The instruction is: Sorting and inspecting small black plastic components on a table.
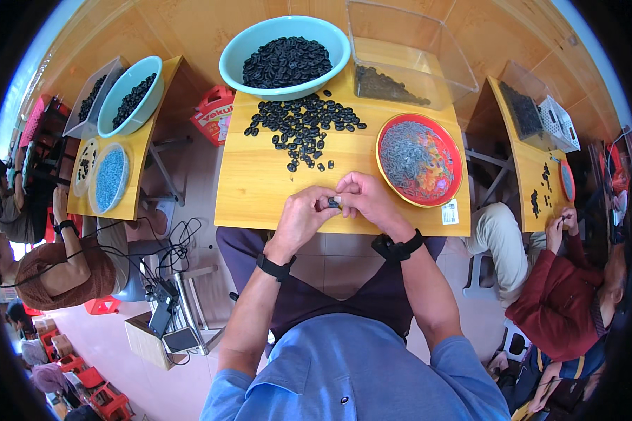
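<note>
Near the front edge of my wooden table, my left hand [306,213] and my right hand [366,201] meet fingertip to fingertip. Both are closed in a pinch around one small black plastic piece [333,203], partly covered by the fingers. Whether a tiny grey part is also held there is too small to tell. Beyond my hands lies a scatter of black oval plastic pieces [302,128]. To the right of these stands a red patterned plate [439,137], with many thin grey parts [409,156] spread over it, close to my right hand.
At the table's back are a light-blue basin [230,67] heaped with black pieces and a clear plastic box [414,42] holding some. Side tables bear similar containers, with a co-worker in a dark red sleeve [558,302] at right and another person [67,274] at left. Cables [179,245] hang at lower left.
</note>
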A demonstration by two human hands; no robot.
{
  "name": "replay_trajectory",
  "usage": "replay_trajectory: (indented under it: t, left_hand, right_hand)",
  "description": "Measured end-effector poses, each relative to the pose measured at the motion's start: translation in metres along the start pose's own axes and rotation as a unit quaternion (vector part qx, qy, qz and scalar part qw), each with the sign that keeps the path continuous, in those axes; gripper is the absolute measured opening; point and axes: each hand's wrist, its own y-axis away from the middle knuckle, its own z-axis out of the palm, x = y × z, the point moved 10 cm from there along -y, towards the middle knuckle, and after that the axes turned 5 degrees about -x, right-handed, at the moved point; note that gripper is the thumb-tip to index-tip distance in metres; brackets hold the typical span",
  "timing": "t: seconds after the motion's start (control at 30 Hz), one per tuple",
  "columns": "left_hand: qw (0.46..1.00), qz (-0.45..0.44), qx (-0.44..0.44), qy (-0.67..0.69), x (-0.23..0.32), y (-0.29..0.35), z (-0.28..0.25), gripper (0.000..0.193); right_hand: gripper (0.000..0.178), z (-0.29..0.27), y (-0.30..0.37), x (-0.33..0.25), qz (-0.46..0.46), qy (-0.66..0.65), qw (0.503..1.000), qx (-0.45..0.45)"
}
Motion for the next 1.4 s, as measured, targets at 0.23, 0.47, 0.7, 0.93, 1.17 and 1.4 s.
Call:
replay_trajectory:
  t: [0.23,0.47,0.7,0.93,1.17,1.4]
  left_hand:
    - [0.999,0.027,0.022,-0.026,0.001,0.003,0.003,0.027]
    - [0.996,0.036,0.042,-0.063,0.004,0.005,0.003,0.024]
    - [0.997,0.015,0.053,-0.052,0.0,-0.001,0.0,0.022]
    - [0.988,0.098,0.072,-0.094,0.011,0.008,-0.006,0.018]
    - [0.99,0.087,0.055,-0.098,0.01,0.02,0.002,0.016]
    - [0.992,0.066,0.069,0.086,-0.011,0.006,-0.009,0.034]
  right_hand:
    - [0.014,0.002,0.004,-0.003,0.017,-0.015,1.0,0.003]
    - [0.013,0.002,0.005,-0.001,0.039,0.004,0.999,0.033]
    - [0.011,-0.001,0.0,-0.005,0.051,0.027,0.998,0.032]
    - [0.006,0.004,0.001,-0.011,0.031,0.023,0.998,0.04]
    - [0.006,0.01,0.01,-0.003,0.047,0.055,0.997,0.027]
    - [0.01,-0.011,-0.014,-0.043,0.02,0.104,0.994,-0.002]
